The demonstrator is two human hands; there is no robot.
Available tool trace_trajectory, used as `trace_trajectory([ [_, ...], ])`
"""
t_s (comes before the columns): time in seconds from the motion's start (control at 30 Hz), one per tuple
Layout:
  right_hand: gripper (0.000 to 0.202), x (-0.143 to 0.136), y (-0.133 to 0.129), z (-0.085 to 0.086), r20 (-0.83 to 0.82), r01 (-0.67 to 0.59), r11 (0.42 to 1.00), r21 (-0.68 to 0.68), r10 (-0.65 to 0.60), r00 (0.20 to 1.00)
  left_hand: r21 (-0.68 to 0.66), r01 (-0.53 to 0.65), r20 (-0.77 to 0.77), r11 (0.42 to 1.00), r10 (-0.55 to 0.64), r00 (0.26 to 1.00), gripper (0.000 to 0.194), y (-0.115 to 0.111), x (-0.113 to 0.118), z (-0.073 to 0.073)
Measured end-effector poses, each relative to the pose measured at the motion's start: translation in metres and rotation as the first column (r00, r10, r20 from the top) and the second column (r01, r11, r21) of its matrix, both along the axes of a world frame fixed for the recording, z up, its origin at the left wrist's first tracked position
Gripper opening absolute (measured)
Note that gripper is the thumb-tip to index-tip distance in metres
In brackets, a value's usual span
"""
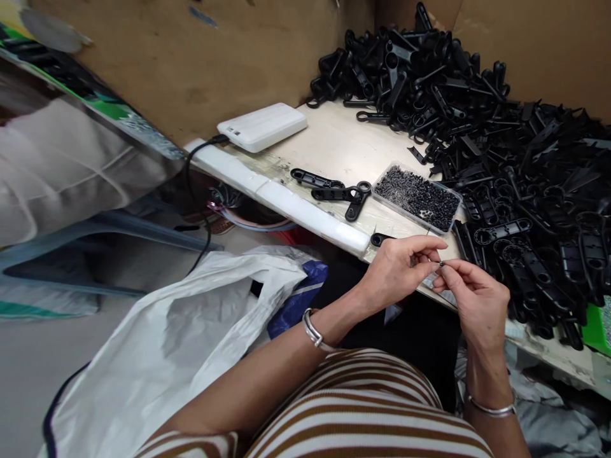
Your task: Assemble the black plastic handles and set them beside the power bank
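My left hand and my right hand meet fingertip to fingertip at the table's front edge, both closed in a pinch. Between the fingertips shows a tiny dark part, too small to name. Just beyond my hands stands a clear plastic box filled with small black pieces and finer silvery ones. A black plastic arm-shaped piece lies partly hidden behind my left hand. Several more black plastic arms with ringed ends lie together left of the box.
A large heap of black plastic parts covers the table's back and right. A white power bank with a black cable sits at the left. Padding lines the table edge. Below is a white sack; a green tray is far right.
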State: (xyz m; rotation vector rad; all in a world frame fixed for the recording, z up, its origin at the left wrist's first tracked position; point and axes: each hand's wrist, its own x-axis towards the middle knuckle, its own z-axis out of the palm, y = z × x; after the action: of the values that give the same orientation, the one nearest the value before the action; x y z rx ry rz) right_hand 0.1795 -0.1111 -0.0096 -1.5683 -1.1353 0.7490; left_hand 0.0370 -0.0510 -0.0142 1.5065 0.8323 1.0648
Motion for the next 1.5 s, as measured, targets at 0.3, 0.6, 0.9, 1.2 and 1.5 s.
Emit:
trace_trajectory([
  [0.3, 0.012, -0.003, -0.006, -0.002, 0.359, -0.017, 0.988, 0.156, -0.04, 0.932, 0.274, -0.066, -0.146, 0.96, 0.109, 0.983, 0.026, -0.008, 0.002, -0.003],
  [0.6, 0.011, -0.003, -0.008, -0.004, 0.284, -0.02, 0.991, 0.134, -0.019, 0.959, 0.326, -0.087, -0.174, 0.941, 0.151, 0.973, 0.024, -0.015, 0.005, -0.009],
  [0.9, 0.014, 0.0, -0.01, -0.01, 0.353, -0.044, 0.997, 0.065, 0.018, 0.935, 0.12, -0.111, -0.119, 0.986, 0.126, 0.985, 0.027, -0.021, 0.004, -0.012],
  [1.2, 0.012, 0.0, -0.015, -0.023, 0.602, -0.207, 0.975, 0.084, 0.116, 0.79, -0.139, -0.159, -0.036, 0.977, 0.156, 0.987, 0.024, -0.038, -0.004, -0.027],
  [1.5, 0.014, 0.0, -0.013, -0.019, 0.459, -0.163, 0.987, 0.002, 0.144, 0.877, 0.011, -0.143, -0.091, 0.99, 0.144, 0.985, 0.021, -0.04, -0.016, -0.028],
])
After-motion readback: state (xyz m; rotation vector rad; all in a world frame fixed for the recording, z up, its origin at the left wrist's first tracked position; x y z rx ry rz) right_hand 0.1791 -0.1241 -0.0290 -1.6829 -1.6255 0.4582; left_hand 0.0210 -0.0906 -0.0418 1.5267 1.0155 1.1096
